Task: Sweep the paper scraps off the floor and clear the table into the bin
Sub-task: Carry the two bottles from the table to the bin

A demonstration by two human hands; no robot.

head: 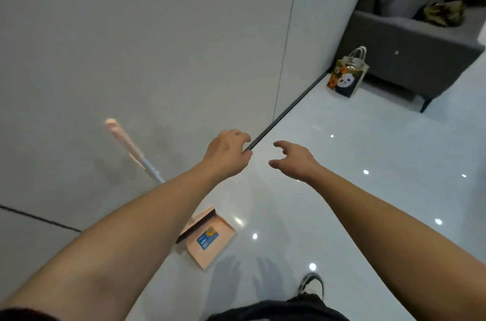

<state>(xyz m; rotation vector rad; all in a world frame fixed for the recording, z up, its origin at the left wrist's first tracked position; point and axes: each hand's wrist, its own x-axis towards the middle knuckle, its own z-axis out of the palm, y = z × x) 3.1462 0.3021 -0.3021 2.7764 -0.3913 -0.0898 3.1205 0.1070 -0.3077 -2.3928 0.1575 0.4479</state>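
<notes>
both hands out front, apart, holding nothing. left hand loosely curled; right hand fingers loose and spread. pink dustpan stands on the glossy floor by the wall, its long handle leaning up the wall, below the left forearm. panda bag beside grey sofa. no scraps or bin in view.

No text can be read; the blue label on the pink dustpan is too blurred.
</notes>
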